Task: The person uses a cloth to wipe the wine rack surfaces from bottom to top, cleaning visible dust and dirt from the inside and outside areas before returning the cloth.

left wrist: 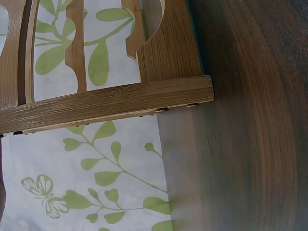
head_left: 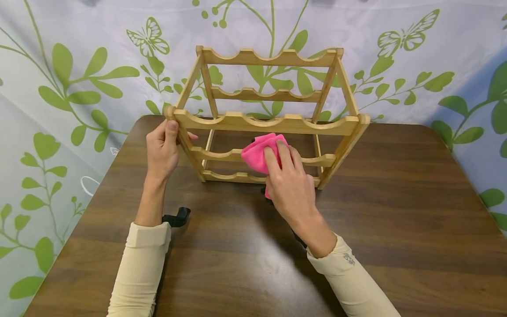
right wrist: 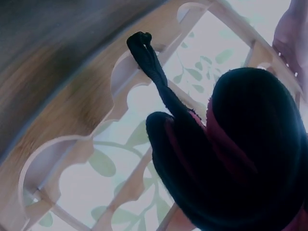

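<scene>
A light wooden wine rack point(head_left: 265, 124) with scalloped rails stands upright on the table. My left hand point(head_left: 162, 147) grips its upper front left corner, thumb on the outer face of the post. In my right hand point(head_left: 293, 189) is a bunched pink cloth point(head_left: 257, 156), held in front of the rack's middle front rail, which it partly hides. The right wrist view shows the cloth point(right wrist: 255, 130) dark and close up, with a thin twisted end sticking out beside a scalloped rail point(right wrist: 62, 125). The left wrist view shows a rack post point(left wrist: 106, 103), but the left hand's fingers are hidden there.
The brown wood-grain table point(head_left: 222, 251) reaches left, right and in front of the rack. Behind it hangs a pale curtain point(head_left: 103, 26) with green leaves and butterflies. A black piece point(head_left: 178, 216) shows beside the left wrist.
</scene>
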Motion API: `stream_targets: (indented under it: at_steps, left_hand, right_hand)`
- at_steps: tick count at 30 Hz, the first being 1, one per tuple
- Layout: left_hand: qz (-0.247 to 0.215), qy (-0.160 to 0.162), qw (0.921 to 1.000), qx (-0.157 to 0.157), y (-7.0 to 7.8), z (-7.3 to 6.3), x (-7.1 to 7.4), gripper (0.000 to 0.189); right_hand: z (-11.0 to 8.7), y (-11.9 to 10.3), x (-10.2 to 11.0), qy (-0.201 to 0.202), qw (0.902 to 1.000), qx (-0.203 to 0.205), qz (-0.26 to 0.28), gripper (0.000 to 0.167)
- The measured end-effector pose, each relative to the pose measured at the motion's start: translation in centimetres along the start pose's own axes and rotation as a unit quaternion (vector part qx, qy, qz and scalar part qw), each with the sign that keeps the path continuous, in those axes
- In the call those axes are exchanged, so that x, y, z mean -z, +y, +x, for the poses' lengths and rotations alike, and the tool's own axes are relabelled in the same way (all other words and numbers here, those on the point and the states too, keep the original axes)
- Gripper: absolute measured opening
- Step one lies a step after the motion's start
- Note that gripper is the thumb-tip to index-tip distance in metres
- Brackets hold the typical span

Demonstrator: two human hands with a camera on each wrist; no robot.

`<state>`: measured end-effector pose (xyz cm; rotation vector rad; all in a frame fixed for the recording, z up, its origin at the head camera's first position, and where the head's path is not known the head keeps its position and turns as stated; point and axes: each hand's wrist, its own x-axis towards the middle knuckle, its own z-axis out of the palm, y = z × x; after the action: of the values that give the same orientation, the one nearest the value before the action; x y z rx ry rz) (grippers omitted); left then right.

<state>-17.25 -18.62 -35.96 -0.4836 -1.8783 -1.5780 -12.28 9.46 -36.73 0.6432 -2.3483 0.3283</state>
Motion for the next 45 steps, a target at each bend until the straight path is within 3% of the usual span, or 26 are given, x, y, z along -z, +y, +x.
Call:
stream_targets:
  at_steps: [10,22,33,38,45]
  left_hand:
    - [-0.027,0.011,0.9995,0.008,0.2,-0.1,0.1,0.050]
    - [-0.022,0.005,0.9997,0.008,0.2,0.0,-0.1,0.048]
    - [-0.028,0.007,0.9996,0.008,0.1,-0.1,0.0,0.049]
    - [-0.039,0.009,0.9992,0.010,0.1,0.0,0.0,0.050]
    - [-0.036,0.007,0.9992,0.013,0.1,0.0,0.0,0.049]
  right_hand:
    - [-0.2,1.2,1.2,-0.016,0.9987,-0.041,0.027,0.052]
    - [-0.7,2.9,2.8,-0.057,0.9933,-0.088,0.051,0.057]
    - [-0.9,4.2,3.4,-0.070,0.9934,-0.085,0.033,0.062]
    - [-0.8,4.8,3.8,-0.093,0.9918,-0.084,0.025,0.055]
    - [-0.9,5.2,4.3,-0.117,0.9903,-0.073,0.017,0.062]
